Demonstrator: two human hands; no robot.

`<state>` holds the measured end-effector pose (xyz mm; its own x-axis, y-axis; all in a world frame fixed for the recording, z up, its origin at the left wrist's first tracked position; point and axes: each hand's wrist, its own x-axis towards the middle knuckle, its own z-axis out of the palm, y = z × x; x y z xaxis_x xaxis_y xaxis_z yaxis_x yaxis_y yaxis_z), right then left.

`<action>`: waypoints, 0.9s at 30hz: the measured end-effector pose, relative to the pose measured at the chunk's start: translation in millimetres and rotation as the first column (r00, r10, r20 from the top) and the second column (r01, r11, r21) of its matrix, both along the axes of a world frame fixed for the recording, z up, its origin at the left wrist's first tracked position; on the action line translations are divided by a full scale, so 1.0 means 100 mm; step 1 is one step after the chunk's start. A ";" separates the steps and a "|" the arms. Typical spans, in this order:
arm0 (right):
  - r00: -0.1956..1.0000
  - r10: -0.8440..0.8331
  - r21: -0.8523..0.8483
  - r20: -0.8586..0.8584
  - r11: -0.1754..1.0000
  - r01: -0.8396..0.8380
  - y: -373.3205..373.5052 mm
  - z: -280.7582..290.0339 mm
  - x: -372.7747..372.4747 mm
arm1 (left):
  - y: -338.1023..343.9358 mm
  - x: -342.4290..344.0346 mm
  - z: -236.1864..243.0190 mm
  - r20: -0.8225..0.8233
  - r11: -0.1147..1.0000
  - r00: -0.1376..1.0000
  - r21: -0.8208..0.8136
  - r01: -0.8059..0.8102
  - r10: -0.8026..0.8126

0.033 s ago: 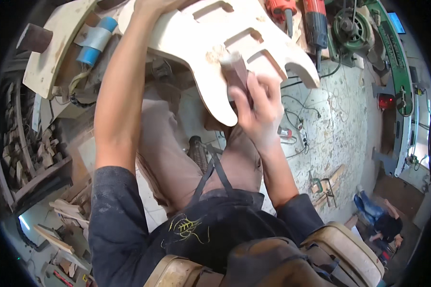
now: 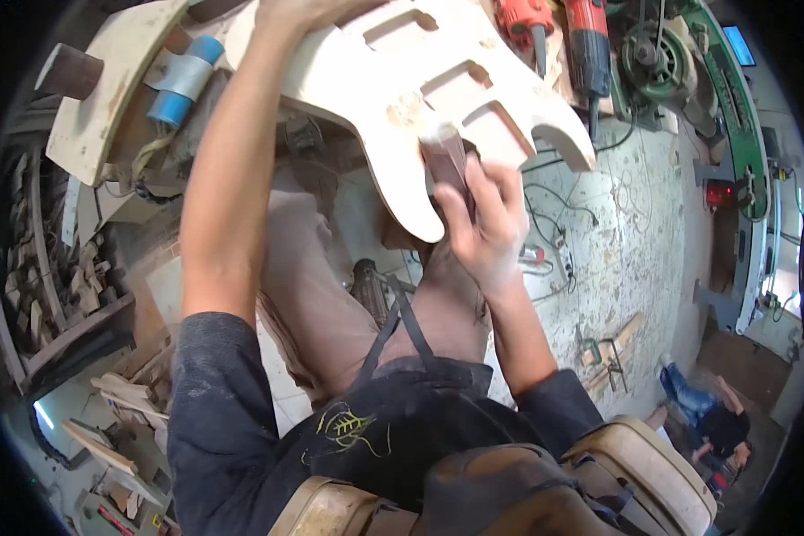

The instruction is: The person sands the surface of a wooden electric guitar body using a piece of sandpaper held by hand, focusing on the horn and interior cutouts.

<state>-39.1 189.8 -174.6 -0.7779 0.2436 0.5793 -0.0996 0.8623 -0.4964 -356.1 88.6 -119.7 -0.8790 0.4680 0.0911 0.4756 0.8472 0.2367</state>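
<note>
Your right hand (image 2: 494, 210) pinches a brown stick (image 2: 444, 163) over the pale wood guitar body (image 2: 380, 94), which is far away in the middle. Your left hand (image 2: 304, 11) is at the guitar's far left side, but I can't tell how it grips, as the top edge cuts it off. Your left arm (image 2: 232, 161) hides some wood. A blue tube (image 2: 188, 80) lies left; two red tools (image 2: 590, 58) and a green machine (image 2: 657, 58) sit far right

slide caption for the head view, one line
Right hand holding a brown block over a pale guitar body, left hand touching it.
</note>
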 end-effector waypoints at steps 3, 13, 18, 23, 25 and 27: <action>0.999 0.023 0.008 -0.033 1.000 -0.022 0.01 0.09 -0.07 | 0.08 0.03 -0.04 -0.067 1.000 0.998 0.021 -0.014 0.015; 0.989 -0.141 0.049 -0.045 0.989 0.143 -0.08 0.12 -0.15 | 0.03 0.02 0.04 -0.018 0.999 0.999 0.031 0.040 -0.040; 0.993 -0.094 0.076 -0.070 0.992 0.099 -0.02 0.07 -0.15 | 0.04 -0.02 -0.16 -0.072 0.997 0.997 0.073 0.013 -0.008; 0.989 -0.106 0.069 -0.103 0.991 0.113 -0.09 0.02 -0.05 | -0.01 0.00 -0.11 -0.022 0.996 0.999 0.072 0.043 -0.042; 0.988 -0.130 0.090 -0.087 0.986 0.138 -0.04 0.11 -0.21 | 0.00 -0.09 0.00 -0.009 0.999 0.999 0.016 0.038 -0.038; 0.983 -0.138 0.058 -0.124 0.988 0.146 -0.08 0.12 -0.22 | -0.04 -0.02 0.09 0.051 0.995 0.996 0.065 0.073 -0.076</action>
<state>-60.8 181.5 -162.8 -0.6626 0.3047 0.6842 -0.0284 0.9026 -0.4295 -358.0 84.3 -110.3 -0.8464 0.5271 0.0759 0.5219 0.7926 0.3151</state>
